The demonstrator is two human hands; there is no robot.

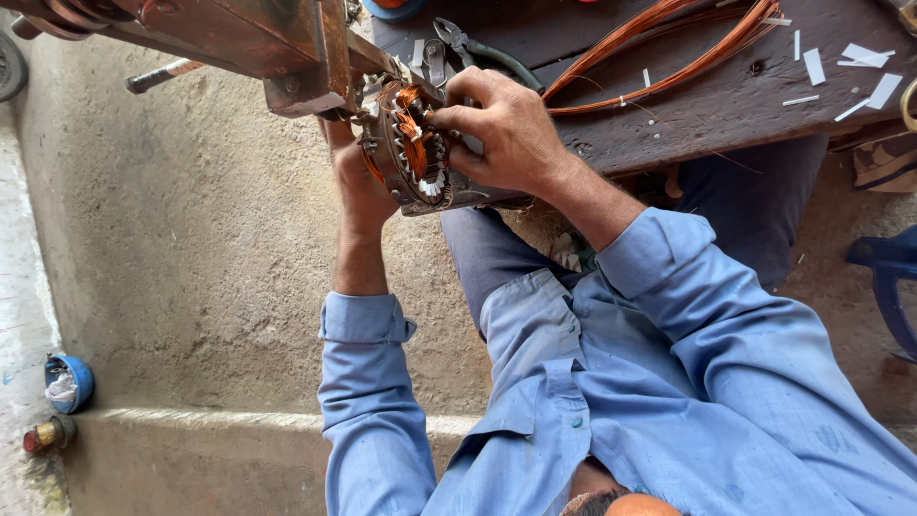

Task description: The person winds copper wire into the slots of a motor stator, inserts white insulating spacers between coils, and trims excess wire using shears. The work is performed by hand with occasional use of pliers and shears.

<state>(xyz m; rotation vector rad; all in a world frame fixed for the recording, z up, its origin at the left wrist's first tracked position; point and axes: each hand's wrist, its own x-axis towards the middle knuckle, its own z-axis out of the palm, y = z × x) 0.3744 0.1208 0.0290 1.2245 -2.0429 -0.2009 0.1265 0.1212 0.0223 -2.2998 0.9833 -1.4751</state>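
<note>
Copper windings [413, 143] in stator slots [406, 158]

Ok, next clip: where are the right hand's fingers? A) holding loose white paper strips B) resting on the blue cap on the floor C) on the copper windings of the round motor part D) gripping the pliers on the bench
C: the right hand has its fingertips pressed on the copper windings of the stator, while the left hand steadies it from behind; the pliers lie untouched on the bench.
</note>
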